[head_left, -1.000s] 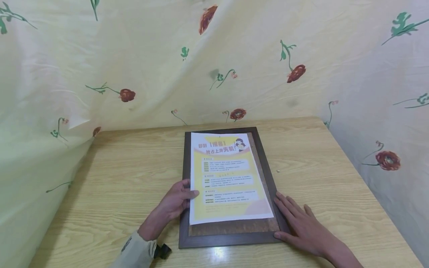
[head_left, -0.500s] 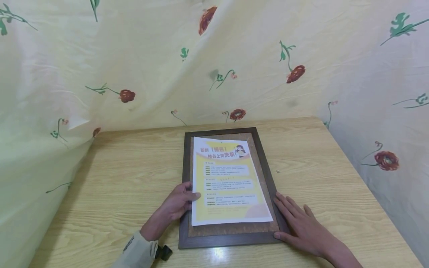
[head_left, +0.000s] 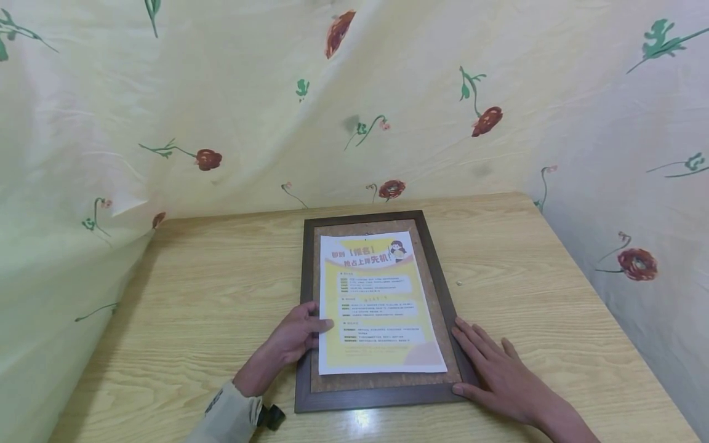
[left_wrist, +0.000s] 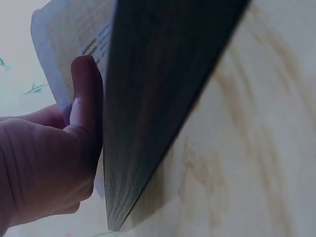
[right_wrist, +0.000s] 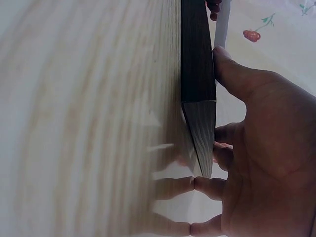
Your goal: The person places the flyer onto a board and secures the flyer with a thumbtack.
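A printed yellow-and-white poster (head_left: pixel 379 357) lies over the brown backing board (head_left: pixel 382 381) inside a dark wooden picture frame (head_left: pixel 382 395). My left hand (head_left: pixel 296 335) pinches the poster's left edge, thumb on top and fingers beneath, reaching across the frame's left side. In the left wrist view the thumb (left_wrist: pixel 86 94) presses on the printed face, beside the dark frame side (left_wrist: pixel 158 89). My right hand (head_left: pixel 501 378) rests on the frame's lower right corner with extended fingers; in the right wrist view its thumb lies at the frame's edge (right_wrist: pixel 198 59).
The frame lies flat on a light wood-grain table (head_left: pixel 221 264). A tiny shiny object (head_left: pixel 459 283) sits right of the frame. Cream cloth (head_left: pixel 249 92) with printed flowers hangs behind the table and on both sides.
The poster has slid down toward me and slightly right, uncovering board along the top and left while covering more below. My left hand moved slightly with it; my right hand stayed put.
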The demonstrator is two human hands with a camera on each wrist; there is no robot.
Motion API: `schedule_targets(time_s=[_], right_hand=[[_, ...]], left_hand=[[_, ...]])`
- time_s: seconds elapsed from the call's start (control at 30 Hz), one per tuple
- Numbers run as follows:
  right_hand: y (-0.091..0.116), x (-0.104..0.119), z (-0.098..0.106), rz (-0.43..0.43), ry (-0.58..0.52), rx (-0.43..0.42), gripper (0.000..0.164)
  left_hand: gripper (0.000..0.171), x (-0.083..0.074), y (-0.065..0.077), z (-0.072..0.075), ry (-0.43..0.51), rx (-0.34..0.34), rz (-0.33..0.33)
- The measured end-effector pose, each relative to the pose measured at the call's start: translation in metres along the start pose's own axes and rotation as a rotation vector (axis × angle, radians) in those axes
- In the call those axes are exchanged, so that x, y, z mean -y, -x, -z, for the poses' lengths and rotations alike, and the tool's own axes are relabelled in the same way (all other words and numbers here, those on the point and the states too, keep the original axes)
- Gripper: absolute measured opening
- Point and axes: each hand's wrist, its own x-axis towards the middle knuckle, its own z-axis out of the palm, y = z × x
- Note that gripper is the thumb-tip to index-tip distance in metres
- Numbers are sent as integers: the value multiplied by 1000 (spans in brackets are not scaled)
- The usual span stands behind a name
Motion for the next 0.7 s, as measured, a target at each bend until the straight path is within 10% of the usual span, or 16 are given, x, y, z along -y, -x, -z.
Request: schedule_targets(time_s=[0.7], right_hand=[[0, 0, 0, 11, 1, -15, 88]], left_hand=[[48, 1, -8, 0, -35, 7, 5]])
